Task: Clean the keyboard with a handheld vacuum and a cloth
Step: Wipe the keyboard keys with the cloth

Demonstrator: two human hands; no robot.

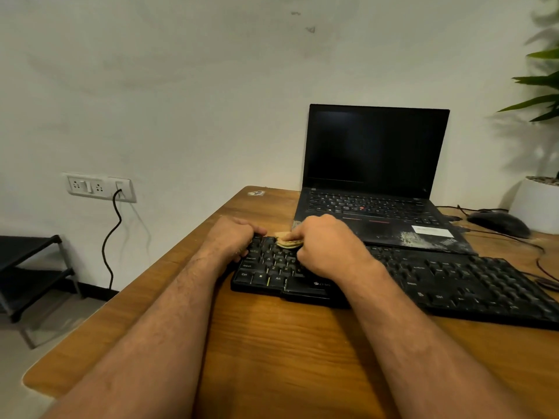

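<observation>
Under right hand [325, 247], folded tan cloth [289, 240] sitting pinched on top-left keys of black keyboard [438, 282]. Left hand [234, 237] curling round its left end, bracing. Keyboard's long axis running rightward, so wiping probably heading that way, imo.

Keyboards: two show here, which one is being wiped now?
The separate keyboard nearest the person: the right hand presses a tan cloth on its keys and the left hand grips its end. The laptop behind is untouched.
</observation>
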